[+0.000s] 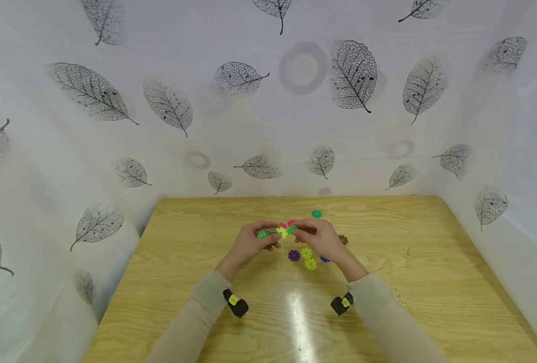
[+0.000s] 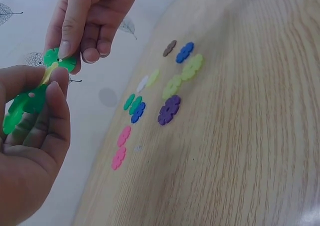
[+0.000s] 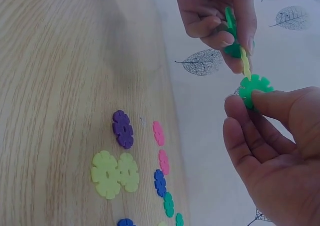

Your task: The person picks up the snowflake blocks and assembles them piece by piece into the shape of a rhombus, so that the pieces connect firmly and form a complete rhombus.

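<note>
Over the table my left hand (image 1: 249, 243) holds a small chain of notched plastic discs. Green discs (image 2: 19, 111) sit within its fingers, and a yellow disc (image 3: 245, 63) juts from their end, seen edge-on. Facing it, my right hand (image 1: 321, 239) pinches another green disc (image 3: 256, 87) between thumb and fingers. That disc's rim meets the yellow one's edge; how deep the slots fit, I cannot tell. On the tabletop below lie a purple disc (image 3: 123, 129) and two yellow-green discs (image 3: 106, 175), these two touching or overlapping.
Two pink discs (image 2: 121, 147), blue discs (image 2: 138, 112), a white disc (image 2: 142, 83) and a brown disc (image 1: 343, 240) lie on the wooden table (image 1: 169, 302). A lone green disc (image 1: 316, 214) lies near its back edge. Leaf-patterned sheeting (image 1: 250, 121) hangs behind and at both sides.
</note>
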`<state>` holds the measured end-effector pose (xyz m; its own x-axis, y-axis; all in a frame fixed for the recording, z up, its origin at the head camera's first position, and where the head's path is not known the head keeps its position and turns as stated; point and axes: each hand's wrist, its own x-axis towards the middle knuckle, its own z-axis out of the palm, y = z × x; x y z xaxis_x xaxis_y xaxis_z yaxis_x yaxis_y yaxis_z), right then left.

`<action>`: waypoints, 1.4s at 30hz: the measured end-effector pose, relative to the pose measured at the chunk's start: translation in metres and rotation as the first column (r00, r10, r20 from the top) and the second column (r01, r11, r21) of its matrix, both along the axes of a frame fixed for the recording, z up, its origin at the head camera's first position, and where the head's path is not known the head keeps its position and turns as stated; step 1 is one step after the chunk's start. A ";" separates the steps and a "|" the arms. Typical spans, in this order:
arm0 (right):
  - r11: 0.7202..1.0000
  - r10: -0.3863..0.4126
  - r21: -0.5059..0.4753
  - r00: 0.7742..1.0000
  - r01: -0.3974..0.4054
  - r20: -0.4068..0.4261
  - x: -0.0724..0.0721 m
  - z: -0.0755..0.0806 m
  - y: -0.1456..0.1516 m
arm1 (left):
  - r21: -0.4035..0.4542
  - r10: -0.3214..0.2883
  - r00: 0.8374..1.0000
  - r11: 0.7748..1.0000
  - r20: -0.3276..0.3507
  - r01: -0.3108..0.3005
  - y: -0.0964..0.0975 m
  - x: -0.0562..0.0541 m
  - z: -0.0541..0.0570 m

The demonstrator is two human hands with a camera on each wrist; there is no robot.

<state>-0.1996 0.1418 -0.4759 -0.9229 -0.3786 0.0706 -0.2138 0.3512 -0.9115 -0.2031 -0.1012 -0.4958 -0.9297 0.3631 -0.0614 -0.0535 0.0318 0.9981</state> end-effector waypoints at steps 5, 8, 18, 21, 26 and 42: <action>1.000 0.016 -0.005 1.000 -0.016 -0.026 -0.002 -0.001 0.000 | 0.009 -0.004 1.000 1.000 0.010 0.004 0.001 0.001 0.002; 1.000 0.013 0.004 0.999 -0.013 -0.039 -0.002 -0.001 0.000 | 0.014 -0.011 1.000 1.000 0.010 0.011 0.001 0.002 0.002; 0.999 -0.031 -0.018 0.999 0.030 -0.040 0.000 0.000 -0.005 | 0.046 0.004 1.000 0.999 0.025 -0.005 0.002 0.004 0.002; 0.998 -0.036 -0.045 0.999 0.034 -0.037 0.001 0.001 -0.005 | 0.060 0.010 1.000 0.998 0.020 -0.011 0.004 0.004 0.003; 0.997 -0.042 -0.063 0.999 0.040 -0.031 0.000 0.002 -0.004 | 0.066 0.012 1.000 0.998 0.014 -0.013 0.005 0.004 0.007; 0.995 -0.036 -0.090 0.999 0.034 -0.021 0.000 -0.001 -0.006 | 0.119 0.010 0.998 0.993 0.060 -0.017 0.007 0.005 0.008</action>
<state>-0.1993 0.1363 -0.4764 -0.9331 -0.3374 0.1241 -0.2240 0.2758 -0.9347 -0.1979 -0.0944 -0.4878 -0.9306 0.3588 -0.0731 -0.1118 -0.0883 0.9898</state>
